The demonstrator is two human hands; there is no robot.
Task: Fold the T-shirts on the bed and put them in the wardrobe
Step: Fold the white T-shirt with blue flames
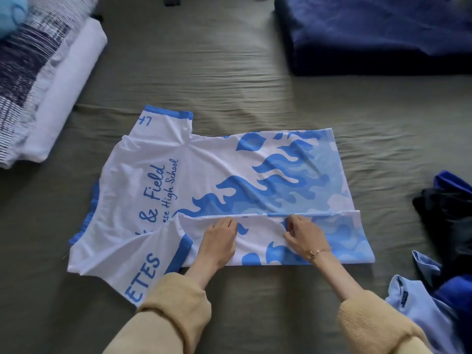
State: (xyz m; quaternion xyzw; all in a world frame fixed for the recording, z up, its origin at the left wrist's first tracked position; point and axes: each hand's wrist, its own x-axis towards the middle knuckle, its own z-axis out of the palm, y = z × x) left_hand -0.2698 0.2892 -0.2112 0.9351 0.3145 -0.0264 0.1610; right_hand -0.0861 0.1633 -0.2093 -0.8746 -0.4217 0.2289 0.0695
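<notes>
T-shirt (209,175), white with blue flames and blue lettering, lies spread sideways across the middle of the grey-green bed (229,72), its collar toward the left and its hem toward the right. The near long side is turned over onto the body, making a flap whose folded-in edge runs straight across the front. The left hand (217,241) lies on that flap with its fingers curled at the edge, and the right hand (304,236) pinches the same edge a little further toward the hem; each grip appears to be grasping a small ridge of cloth, though how firmly I cannot tell. The near sleeve (132,267), with its blue cuff, lies partly under the flap and is not yet tucked in. The far sleeve (166,121) sticks out flat, untouched.

Judging by this, the work is at an early stage: only the first lengthwise fold of this shirt is laid. The far side, both sleeves and the crosswise folds remain. To the right, near the bed's edge, lies a loose heap of clothes (439,264) in pale blue, dark blue and black, seemingly still unfolded. A dark blue folded blanket (378,34) sits at the far right, and striped bedding (30,72) at the far left. No wardrobe is in view, so nothing shows as put away.
</notes>
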